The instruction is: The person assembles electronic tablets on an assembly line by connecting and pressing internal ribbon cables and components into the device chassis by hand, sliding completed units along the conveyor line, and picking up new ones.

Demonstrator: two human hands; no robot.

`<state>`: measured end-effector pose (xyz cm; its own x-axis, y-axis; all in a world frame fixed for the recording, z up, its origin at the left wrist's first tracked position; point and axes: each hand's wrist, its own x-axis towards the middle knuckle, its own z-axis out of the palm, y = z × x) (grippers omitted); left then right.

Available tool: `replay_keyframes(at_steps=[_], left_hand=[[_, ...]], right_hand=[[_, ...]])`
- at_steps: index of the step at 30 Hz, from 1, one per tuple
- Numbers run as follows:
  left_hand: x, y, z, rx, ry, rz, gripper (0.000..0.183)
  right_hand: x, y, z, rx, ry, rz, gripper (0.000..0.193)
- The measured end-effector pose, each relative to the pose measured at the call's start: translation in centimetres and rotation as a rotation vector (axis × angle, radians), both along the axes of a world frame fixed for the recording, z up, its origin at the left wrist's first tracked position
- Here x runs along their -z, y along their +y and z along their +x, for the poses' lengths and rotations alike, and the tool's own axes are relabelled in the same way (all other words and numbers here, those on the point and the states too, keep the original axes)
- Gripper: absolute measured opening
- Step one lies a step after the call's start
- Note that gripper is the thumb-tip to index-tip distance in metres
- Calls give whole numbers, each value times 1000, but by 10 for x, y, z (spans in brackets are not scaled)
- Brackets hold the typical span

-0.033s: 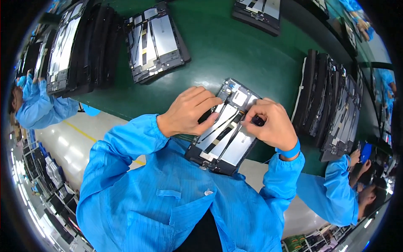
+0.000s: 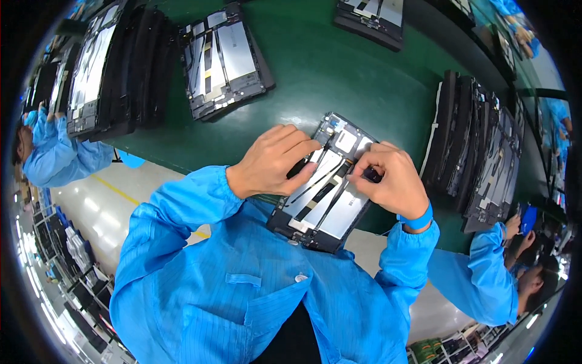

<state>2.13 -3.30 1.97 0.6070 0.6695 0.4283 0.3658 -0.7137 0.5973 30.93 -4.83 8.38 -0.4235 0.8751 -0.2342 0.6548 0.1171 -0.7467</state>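
Observation:
An opened tablet (image 2: 344,213) lies slanted in front of me, its silver battery, flat cables and circuit board exposed. My left hand (image 2: 276,159) is closed over its left edge, with the index fingertip and thumb on the upper part near a dark cable. On the other side, my right hand (image 2: 391,179) is closed in a pinch above the tablet's right half. A small dark thing (image 2: 372,175) shows within its curled fingers; its kind is not clear. A blue band (image 2: 418,217) circles my right wrist.
More opened tablets, one (image 2: 225,64) at upper left and another (image 2: 371,19) at the top, lie on the green table (image 2: 303,73). Stacks of tablets stand at left (image 2: 91,73) and right (image 2: 473,145). Co-workers in blue sit at both sides, one sleeve (image 2: 485,273) near the right stack.

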Motion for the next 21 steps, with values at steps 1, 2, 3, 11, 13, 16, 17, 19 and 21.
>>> replay_keyframes(at_steps=[1,2,3,11,13,16,17,19,21], left_hand=[[-4,-1,1,-3,21,-7,32],[-6,-2,2,-5,42,-14,33],[-6,-3,3,-5,40,-12,33],[-15,19,28,-91,91,-181,41],[-16,21,30,-90,118,-201,47],[-18,21,37,-80,173,-221,57],[-22,22,41,-83,217,-262,63],[-23,20,46,-85,259,-301,69],[-16,20,52,-114,219,-53,80]], right_hand=[[1,-4,-1,39,-15,37,14],[1,-8,-1,77,-31,74,14],[2,-12,-1,77,-33,76,14],[12,-44,5,475,23,150,14],[12,-51,5,516,41,149,13],[15,-62,10,594,54,131,14],[18,-66,12,630,45,116,14],[27,-75,15,665,86,72,15],[39,-83,17,740,238,2,17]])
